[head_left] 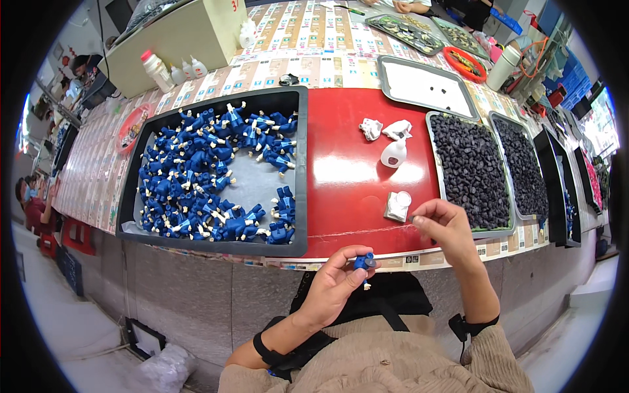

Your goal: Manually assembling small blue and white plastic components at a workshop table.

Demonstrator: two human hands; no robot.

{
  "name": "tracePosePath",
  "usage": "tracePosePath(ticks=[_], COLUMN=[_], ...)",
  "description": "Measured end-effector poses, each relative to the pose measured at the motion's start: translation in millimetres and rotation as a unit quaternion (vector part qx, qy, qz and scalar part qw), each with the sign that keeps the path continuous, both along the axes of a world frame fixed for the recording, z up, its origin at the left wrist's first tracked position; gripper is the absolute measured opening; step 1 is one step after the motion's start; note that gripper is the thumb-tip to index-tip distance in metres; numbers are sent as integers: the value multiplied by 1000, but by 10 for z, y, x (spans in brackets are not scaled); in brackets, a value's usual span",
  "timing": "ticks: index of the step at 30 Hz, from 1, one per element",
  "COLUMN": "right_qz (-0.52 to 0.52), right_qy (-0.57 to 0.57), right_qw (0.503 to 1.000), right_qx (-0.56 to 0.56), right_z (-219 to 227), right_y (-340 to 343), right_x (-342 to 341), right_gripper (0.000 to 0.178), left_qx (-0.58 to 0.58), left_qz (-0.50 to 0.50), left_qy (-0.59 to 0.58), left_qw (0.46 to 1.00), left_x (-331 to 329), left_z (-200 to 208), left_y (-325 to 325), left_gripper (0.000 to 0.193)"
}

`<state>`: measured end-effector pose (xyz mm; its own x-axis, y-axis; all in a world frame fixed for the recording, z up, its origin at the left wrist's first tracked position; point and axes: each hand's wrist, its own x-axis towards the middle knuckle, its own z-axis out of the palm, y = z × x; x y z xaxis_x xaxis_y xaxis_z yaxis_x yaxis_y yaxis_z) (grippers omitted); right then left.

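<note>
Between the thumb and fingers of my left hand (335,283) is a small blue figurine body (362,263) with a cream-coloured tip. A round grey spot shows on its side. My right hand (449,229) is raised over the front of the red mat (354,229), thumb and forefinger pinched together. Whatever is at those fingertips is too small to make out. Just left of them sits a small block with a round whitish dish (399,202) on top. Farther back, a white squeeze bottle (394,154) stands by two crumpled tissues (398,130).
On the left, a black tray (302,164) holds many blue figurine bodies. Two trays of black pieces (470,170) lie at the right. Behind them is a white-lined tray (419,75) with a few dark bits. Other people (39,206) sit at the table's far sides.
</note>
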<state>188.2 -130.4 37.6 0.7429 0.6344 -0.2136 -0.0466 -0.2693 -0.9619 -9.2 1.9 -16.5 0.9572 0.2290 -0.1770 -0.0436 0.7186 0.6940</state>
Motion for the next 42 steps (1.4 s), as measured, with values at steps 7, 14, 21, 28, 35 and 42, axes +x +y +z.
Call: tracePosePath(ticks=[7,14,21,28,35,42], right_qz=[83,74,79,84,102,136], right_qy=[230,277,289,319,402,405], right_qw=[961,948,945,935,896,884], right_qx=[129,141,132,131,160,190], right_z=[-107,-167,-223,-277,-373,-394], right_y=[-78,-93,-117,-166,-280,-300], right_x=[-399,-486,-465,-437,-437,-449], right_gripper=[14,13,12,13,6,4], left_qx=[16,81,108,136,178,183], left_qz=[0,2,-4,-7,-19,-24], left_qy=[-16,-29,-33,-29,-15,-26], left_qw=[1000,996,994,990,984,982], left_x=[64,97,129,122,98,61], left_z=[-11,4,16,4,40,107], left_y=[-59,-74,-83,-69,-80,-92], left_gripper=[37,35,33,33,34,34])
